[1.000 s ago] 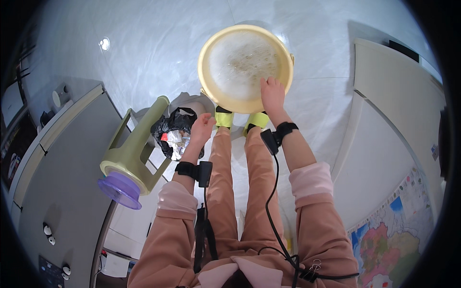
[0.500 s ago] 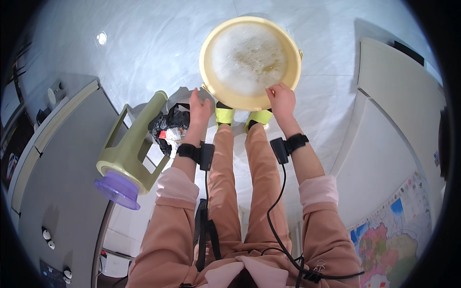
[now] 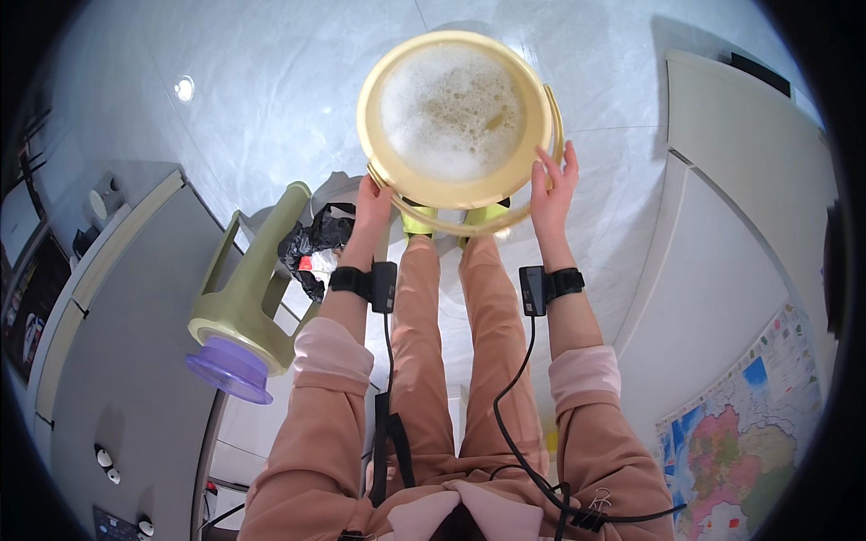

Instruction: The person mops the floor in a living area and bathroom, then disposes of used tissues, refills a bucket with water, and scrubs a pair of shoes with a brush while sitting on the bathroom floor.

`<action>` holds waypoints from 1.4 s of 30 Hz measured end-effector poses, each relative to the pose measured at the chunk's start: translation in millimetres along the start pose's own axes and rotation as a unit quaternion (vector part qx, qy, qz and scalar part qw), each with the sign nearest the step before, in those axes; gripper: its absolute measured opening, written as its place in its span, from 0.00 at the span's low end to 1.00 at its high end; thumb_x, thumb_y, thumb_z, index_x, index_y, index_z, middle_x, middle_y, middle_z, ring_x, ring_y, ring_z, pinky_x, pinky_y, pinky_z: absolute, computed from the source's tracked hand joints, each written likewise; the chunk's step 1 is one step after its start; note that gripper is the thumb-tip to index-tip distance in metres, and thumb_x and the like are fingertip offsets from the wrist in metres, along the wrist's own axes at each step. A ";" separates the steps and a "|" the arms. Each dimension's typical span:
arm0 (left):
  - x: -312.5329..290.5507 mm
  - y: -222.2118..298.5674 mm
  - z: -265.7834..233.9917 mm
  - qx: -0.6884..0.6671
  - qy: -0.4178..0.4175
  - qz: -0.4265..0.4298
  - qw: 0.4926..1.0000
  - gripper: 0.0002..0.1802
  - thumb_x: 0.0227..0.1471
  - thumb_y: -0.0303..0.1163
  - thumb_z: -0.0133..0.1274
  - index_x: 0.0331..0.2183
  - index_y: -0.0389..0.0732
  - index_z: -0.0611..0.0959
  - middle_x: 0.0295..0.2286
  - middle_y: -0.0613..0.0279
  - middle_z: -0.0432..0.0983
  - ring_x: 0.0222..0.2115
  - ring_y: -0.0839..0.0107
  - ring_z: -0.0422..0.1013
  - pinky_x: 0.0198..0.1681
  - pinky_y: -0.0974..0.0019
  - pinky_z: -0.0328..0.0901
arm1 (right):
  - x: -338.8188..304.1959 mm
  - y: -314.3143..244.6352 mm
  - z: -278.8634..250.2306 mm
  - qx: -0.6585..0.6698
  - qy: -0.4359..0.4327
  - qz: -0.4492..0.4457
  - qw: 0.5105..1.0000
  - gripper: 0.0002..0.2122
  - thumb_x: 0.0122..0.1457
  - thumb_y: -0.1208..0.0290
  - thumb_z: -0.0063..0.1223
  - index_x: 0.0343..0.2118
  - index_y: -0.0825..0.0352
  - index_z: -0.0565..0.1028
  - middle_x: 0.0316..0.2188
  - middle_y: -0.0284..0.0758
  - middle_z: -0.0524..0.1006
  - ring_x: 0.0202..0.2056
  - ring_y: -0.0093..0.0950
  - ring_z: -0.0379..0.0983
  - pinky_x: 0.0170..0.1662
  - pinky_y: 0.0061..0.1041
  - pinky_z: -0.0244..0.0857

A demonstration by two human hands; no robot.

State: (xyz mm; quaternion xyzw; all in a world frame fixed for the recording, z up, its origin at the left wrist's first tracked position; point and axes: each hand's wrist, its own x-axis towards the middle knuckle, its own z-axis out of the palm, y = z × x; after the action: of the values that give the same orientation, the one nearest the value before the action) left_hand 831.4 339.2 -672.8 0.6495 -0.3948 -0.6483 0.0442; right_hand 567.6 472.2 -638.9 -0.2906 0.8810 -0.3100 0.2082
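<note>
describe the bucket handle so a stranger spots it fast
Find the big pale-yellow bucket of foamy liquid. Its handle is the thin band arcing outside the near rim, over the shoes. Unlike the closed circular rim, it is an open curve.

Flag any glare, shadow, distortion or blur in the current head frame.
Head view: a reflection glares on the pale floor, upper left. Head view: shadow beside the cream cabinet, right. Head view: fisheye curves its edges and picture corners are black. Head view: foam in the yellow bucket looks fairly clear.
</note>
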 end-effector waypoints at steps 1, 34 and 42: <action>-7.1 -1.5 2.0 0.011 0.007 -0.016 1.000 0.21 0.50 0.25 0.46 0.47 0.34 0.65 0.37 0.62 0.69 0.39 0.73 0.66 0.45 0.69 0.60 | -0.1 0.6 -0.3 -0.021 -0.001 0.022 1.000 0.19 0.50 0.76 0.53 0.48 0.62 0.69 0.57 0.47 0.53 0.57 0.41 0.51 0.55 0.35 0.51; -278.9 173.1 -112.5 0.097 -0.015 0.006 0.995 0.31 0.51 0.34 0.51 0.52 0.33 0.59 0.49 0.51 0.59 0.44 0.66 0.64 0.40 0.67 0.67 | -156.2 -157.2 -96.6 0.696 0.255 0.550 0.385 0.13 0.55 0.67 0.42 0.15 0.59 0.58 0.11 0.28 0.57 0.16 0.26 0.55 0.27 0.30 0.58; -336.1 232.7 -47.8 0.268 -0.167 0.042 0.948 0.31 0.52 0.38 0.49 0.53 0.36 0.60 0.50 0.54 0.57 0.46 0.64 0.65 0.44 0.63 0.66 | -339.6 -88.9 -148.4 0.715 0.384 0.519 0.268 0.14 0.54 0.67 0.42 0.14 0.58 0.58 0.10 0.27 0.59 0.16 0.25 0.57 0.28 0.30 0.61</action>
State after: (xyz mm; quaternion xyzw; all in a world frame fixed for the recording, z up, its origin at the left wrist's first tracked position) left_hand 818.6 349.9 -261.6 0.5032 -0.5823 -0.6152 -0.1709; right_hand 773.2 696.3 -409.2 0.6473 0.2456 -0.7164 0.0866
